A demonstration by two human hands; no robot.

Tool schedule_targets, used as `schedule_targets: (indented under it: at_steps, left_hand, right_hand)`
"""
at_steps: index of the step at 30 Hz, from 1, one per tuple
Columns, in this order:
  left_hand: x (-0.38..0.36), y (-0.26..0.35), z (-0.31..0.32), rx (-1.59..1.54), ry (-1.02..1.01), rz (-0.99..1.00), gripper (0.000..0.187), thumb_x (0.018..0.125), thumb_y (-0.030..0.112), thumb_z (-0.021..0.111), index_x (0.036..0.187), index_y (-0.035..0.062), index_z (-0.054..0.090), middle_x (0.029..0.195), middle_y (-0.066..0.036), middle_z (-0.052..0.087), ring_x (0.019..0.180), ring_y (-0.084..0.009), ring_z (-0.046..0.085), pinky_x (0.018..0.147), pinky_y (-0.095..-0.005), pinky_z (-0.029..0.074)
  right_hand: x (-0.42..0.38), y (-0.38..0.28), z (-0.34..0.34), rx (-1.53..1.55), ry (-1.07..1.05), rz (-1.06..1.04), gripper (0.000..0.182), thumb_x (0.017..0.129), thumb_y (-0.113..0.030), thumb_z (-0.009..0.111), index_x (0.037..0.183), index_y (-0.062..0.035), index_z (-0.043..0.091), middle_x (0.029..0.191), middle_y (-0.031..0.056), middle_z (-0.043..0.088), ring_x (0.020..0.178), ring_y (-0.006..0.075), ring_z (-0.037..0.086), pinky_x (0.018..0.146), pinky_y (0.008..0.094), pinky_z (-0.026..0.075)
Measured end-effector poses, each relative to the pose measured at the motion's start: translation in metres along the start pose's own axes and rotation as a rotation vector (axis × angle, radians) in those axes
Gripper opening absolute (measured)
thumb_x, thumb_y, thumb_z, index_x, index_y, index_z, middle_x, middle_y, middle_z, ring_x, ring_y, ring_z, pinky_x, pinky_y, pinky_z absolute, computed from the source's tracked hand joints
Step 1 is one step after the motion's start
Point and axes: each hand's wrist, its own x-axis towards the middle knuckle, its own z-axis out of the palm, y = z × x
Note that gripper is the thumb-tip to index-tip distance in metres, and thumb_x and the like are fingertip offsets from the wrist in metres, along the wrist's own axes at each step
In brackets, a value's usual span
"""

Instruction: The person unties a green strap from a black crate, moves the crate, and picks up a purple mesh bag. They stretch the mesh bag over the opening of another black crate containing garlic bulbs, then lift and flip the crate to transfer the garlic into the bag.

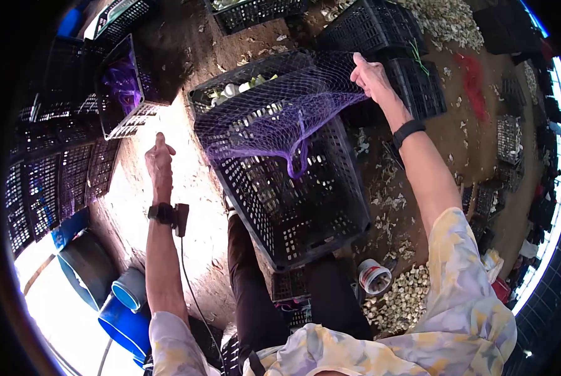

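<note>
A purple mesh net [274, 119] is spread over the upper part of a black plastic crate [293, 232]. My right hand [371, 78] pinches the net's upper right edge beyond the crate's corner. To the left of the crate, my left hand [160, 163] is raised over bright ground, its fingers mostly folded and pointing away; whether it holds an edge of the net cannot be made out. Pale bulbs with green parts [240, 89] show at the crate's far end. A purple loop hangs from the net over the crate's middle.
Black crates [371, 28] are stacked beyond my right hand. At the left, a tilted crate [124, 88] contains purple netting. Blue barrels [127, 326] stand lower left. A white bucket [374, 276] and a pile of bulbs [402, 301] lie by my legs. Red netting [473, 86] is on the ground.
</note>
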Motion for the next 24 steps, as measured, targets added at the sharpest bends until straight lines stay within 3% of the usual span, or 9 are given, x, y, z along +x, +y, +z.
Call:
schedule_targets:
  at_steps: [7, 8, 9, 12, 16, 20, 22, 23, 24]
  left_hand:
    - [0.088, -0.065, 0.031, 0.417, -0.23, 0.041, 0.066, 0.089, 0.054, 0.042, 0.05, 0.0028, 0.059, 0.046, -0.008, 0.049, 0.045, -0.0197, 0.047, 0.052, -0.0366, 0.042]
    - [0.084, -0.078, 0.037, 0.286, -0.294, 0.03, 0.064, 0.091, 0.05, 0.045, 0.049, 0.0019, 0.055, 0.038, 0.0, 0.034, 0.033, -0.011, 0.03, 0.035, -0.0275, 0.023]
    - [0.063, -0.069, 0.033, 0.202, -0.407, -0.012, 0.063, 0.09, 0.051, 0.045, 0.052, 0.0021, 0.055, 0.039, 0.001, 0.033, 0.032, -0.0106, 0.03, 0.034, -0.027, 0.024]
    - [0.028, -0.082, 0.004, -0.099, -0.695, -0.282, 0.062, 0.089, 0.057, 0.046, 0.062, 0.0023, 0.058, 0.04, 0.004, 0.03, 0.032, -0.008, 0.028, 0.034, -0.0242, 0.024]
    - [-0.004, -0.09, -0.043, -0.325, -0.844, -0.425, 0.059, 0.09, 0.054, 0.045, 0.068, 0.0014, 0.061, 0.043, 0.006, 0.028, 0.034, -0.0067, 0.022, 0.034, -0.0238, 0.019]
    - [-0.007, -0.099, -0.038, -0.438, -0.975, -0.44, 0.045, 0.091, 0.041, 0.053, 0.075, -0.0003, 0.063, 0.048, 0.006, 0.035, 0.038, -0.0051, 0.028, 0.034, -0.022, 0.02]
    - [0.016, -0.114, -0.03, -0.653, -0.671, -0.519, 0.038, 0.091, 0.036, 0.056, 0.085, -0.0012, 0.063, 0.052, 0.004, 0.044, 0.038, -0.006, 0.03, 0.035, -0.0188, 0.024]
    - [0.045, -0.126, -0.024, -0.828, -0.605, -0.485, 0.035, 0.091, 0.035, 0.055, 0.085, 0.0017, 0.063, 0.058, 0.002, 0.053, 0.042, -0.0083, 0.038, 0.039, -0.021, 0.03]
    - [0.052, -0.102, -0.016, -0.797, -0.326, -0.495, 0.032, 0.091, 0.036, 0.055, 0.087, 0.0051, 0.062, 0.07, -0.001, 0.061, 0.054, -0.0122, 0.049, 0.047, -0.0244, 0.038]
  right_hand:
    - [0.079, 0.021, 0.043, -0.368, -0.066, 0.123, 0.059, 0.089, -0.051, 0.042, 0.063, -0.0018, 0.062, 0.056, 0.0073, 0.054, 0.048, 0.0199, 0.047, 0.047, 0.0365, 0.037]
    - [0.08, 0.03, 0.042, -0.443, -0.074, 0.159, 0.06, 0.091, -0.05, 0.04, 0.064, -0.0021, 0.063, 0.059, 0.0083, 0.057, 0.052, 0.0222, 0.05, 0.052, 0.0391, 0.04]
    - [0.093, 0.058, 0.032, -0.401, -0.27, 0.151, 0.06, 0.093, -0.049, 0.037, 0.067, -0.0027, 0.065, 0.063, 0.009, 0.06, 0.061, 0.0259, 0.053, 0.061, 0.0429, 0.041]
    - [0.034, 0.069, 0.01, -0.197, -0.42, 0.428, 0.068, 0.091, -0.058, 0.035, 0.061, -0.0018, 0.057, 0.041, 0.0026, 0.039, 0.032, 0.0125, 0.031, 0.032, 0.0287, 0.022]
    - [-0.028, 0.076, -0.019, 0.282, -0.627, 0.509, 0.06, 0.087, -0.061, 0.045, 0.064, -0.0072, 0.055, 0.046, -0.0054, 0.034, 0.035, 0.0038, 0.023, 0.034, 0.0197, 0.02]
    - [-0.034, 0.089, -0.013, 0.31, -0.746, 0.369, 0.051, 0.087, -0.051, 0.054, 0.064, -0.0062, 0.054, 0.053, -0.0029, 0.04, 0.041, 0.0038, 0.029, 0.037, 0.0181, 0.022]
    - [-0.028, 0.107, -0.015, 0.305, -0.625, 0.263, 0.041, 0.085, -0.041, 0.062, 0.062, -0.0073, 0.055, 0.059, -0.0026, 0.044, 0.045, 0.0036, 0.032, 0.039, 0.0171, 0.024]
    - [-0.023, 0.111, -0.022, 0.393, -0.654, 0.254, 0.032, 0.084, -0.032, 0.066, 0.065, -0.0081, 0.056, 0.068, -0.0004, 0.052, 0.053, 0.0063, 0.039, 0.045, 0.0196, 0.032]
    - [-0.025, 0.113, -0.019, 0.387, -0.659, 0.253, 0.032, 0.084, -0.032, 0.066, 0.065, -0.0081, 0.056, 0.068, -0.0004, 0.052, 0.053, 0.0063, 0.039, 0.045, 0.0196, 0.032]
